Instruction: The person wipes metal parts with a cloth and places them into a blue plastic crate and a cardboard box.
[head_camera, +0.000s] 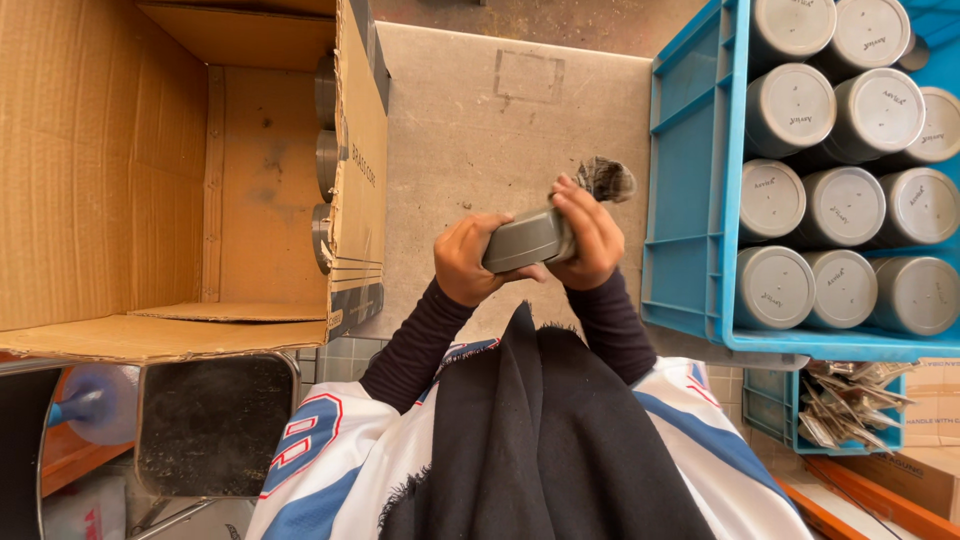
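Grey can (527, 239): matt, smooth, metal-looking. Rag (604, 179): frayed grey cloth. Cardboard box (120, 160): rough brown paperboard, stained. Crate (690, 190): glossy blue plastic; the cans (845, 205) in it have dull smooth lids. Table (480, 130): matt, scuffed beige. Scarf (540, 430): black woven cloth, fraying edges.

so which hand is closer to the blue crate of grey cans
Right. The right hand, holding a rag and one end of the grey can, is just beside the blue crate. The left hand grips the can's far end.
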